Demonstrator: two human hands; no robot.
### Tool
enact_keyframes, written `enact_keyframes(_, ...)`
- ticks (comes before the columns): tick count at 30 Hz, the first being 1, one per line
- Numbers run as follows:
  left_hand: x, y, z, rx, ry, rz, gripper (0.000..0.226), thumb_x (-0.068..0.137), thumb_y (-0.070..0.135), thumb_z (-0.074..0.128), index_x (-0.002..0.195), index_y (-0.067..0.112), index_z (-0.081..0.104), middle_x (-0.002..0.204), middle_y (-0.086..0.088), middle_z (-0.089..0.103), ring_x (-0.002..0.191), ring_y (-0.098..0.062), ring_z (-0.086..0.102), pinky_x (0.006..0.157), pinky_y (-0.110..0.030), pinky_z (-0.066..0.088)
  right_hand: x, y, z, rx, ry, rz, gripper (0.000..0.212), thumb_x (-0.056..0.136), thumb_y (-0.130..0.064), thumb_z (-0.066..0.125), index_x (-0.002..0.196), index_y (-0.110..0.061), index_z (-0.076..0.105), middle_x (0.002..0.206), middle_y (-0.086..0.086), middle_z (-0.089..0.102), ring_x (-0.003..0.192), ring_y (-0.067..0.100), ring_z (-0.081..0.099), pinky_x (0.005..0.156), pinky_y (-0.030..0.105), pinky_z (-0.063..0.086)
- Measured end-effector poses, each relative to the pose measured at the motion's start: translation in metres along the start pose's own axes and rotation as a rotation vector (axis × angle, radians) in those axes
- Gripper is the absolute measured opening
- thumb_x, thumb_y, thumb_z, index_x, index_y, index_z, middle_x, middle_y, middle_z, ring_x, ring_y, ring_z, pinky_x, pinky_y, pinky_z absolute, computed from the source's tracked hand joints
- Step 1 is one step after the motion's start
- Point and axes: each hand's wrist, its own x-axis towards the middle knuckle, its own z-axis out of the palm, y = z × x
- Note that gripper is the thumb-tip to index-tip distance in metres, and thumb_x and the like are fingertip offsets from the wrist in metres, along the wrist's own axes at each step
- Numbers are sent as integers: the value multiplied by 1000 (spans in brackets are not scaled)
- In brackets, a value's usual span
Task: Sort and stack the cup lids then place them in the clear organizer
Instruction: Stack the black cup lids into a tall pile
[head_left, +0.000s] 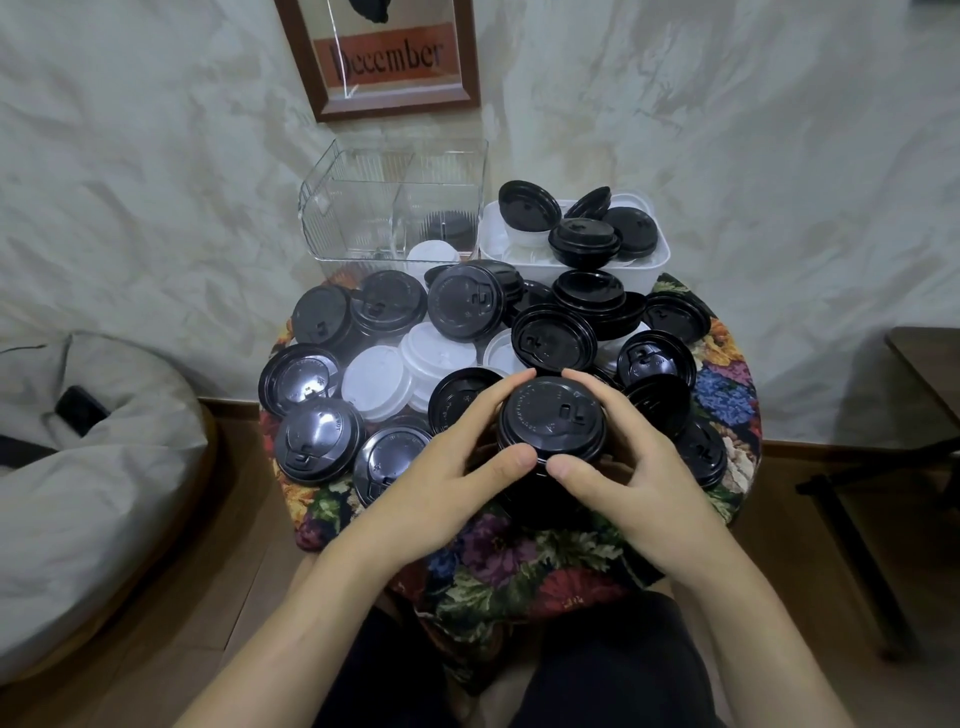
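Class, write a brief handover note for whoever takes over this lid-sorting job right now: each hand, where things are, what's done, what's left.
Left hand and right hand: both in a curled grip round one stack of black plastic cup lids above the floral-clothed round table.
Done: the clear plastic organizer at the back holds a few sorted lids.
To do: loose black and white lids cover the table; more sit in the white rectangular tub.
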Motion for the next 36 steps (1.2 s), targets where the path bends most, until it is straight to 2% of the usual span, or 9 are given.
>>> enact_keyframes(3, 5, -1, -8, -4, -16, 17, 57, 102, 46, 59, 155, 43, 39, 150, 19, 54, 143, -5, 47, 118, -35, 37, 0, -3, 4, 1, 44, -1, 69, 82, -43, 80, 144, -43, 50, 130, -31, 64, 125, -8, 58, 101, 10, 42)
enact_keyframes(6, 15, 2, -18, -14, 25, 45, 44, 105, 39, 52, 148, 30, 54, 143, 14, 62, 137, -7, 54, 114, -27, 41, 0, -5, 7, 1, 66, 13, 67, 80, -44, 80, 141, -46, 51, 127, -34, 64, 121, -11, 58, 96, 6, 41)
enact_keyframes(12, 53, 11, -28, 47, 177, 77, 25, 102, 31, 58, 122, 29, 73, 114, 5, 77, 107, -15, 73, 95, -33, 57, -1, -5, 7, 0, 66, 37, 66, 81, -43, 80, 139, -51, 49, 124, -40, 62, 119, -15, 57, 93, 2, 39)
enact_keyframes(15, 86, 23, -35, 98, 250, 122, 21, 98, 24, 67, 116, 32, 74, 109, 10, 77, 96, -14, 74, 86, -32, 60, -3, -6, 7, 6, 63, 60, 71, 78, -52, 78, 141, -53, 46, 126, -42, 59, 120, -16, 55, 95, 6, 42)
enact_keyframes(18, 129, 33, -43, 319, 310, 168, 22, 97, 26, 72, 118, 30, 74, 107, 18, 75, 86, -2, 70, 88, -32, 57, -3, -6, 6, 3, 51, 77, 72, 79, -55, 76, 142, -56, 43, 128, -43, 57, 122, -16, 54, 97, 15, 42)
enact_keyframes(22, 189, 37, -49, 615, 310, 213, 36, 95, 35, 72, 129, 27, 69, 121, 9, 71, 100, -8, 67, 95, -36, 53, -3, -7, 6, -6, 47, 88, 72, 78, -56, 75, 143, -57, 42, 130, -42, 56, 124, -15, 53, 100, 17, 40)
enact_keyframes(26, 242, 29, -52, 813, 259, 163, 53, 94, 50, 69, 141, 26, 62, 134, 2, 67, 125, -18, 60, 96, -32, 43, -3, -7, 5, -9, 25, 108, 72, 78, -55, 75, 142, -58, 41, 129, -44, 54, 122, -16, 53, 97, 9, 40)
enact_keyframes(31, 275, 21, -47, 889, 224, 101, 56, 96, 59, 62, 144, 32, 59, 135, 0, 69, 128, -24, 58, 98, -32, 38, -2, -4, 4, -38, 14, 126, 75, 81, -54, 78, 144, -60, 38, 133, -44, 52, 125, -15, 52, 100, 13, 39)
enact_keyframes(36, 282, 19, -45, 808, 214, 79, 42, 96, 47, 68, 133, 28, 69, 127, -1, 71, 121, -22, 61, 87, -25, 36, -2, -2, 3, -48, 20, 125, 76, 83, -53, 81, 144, -61, 38, 134, -39, 54, 126, -12, 53, 105, 21, 41)
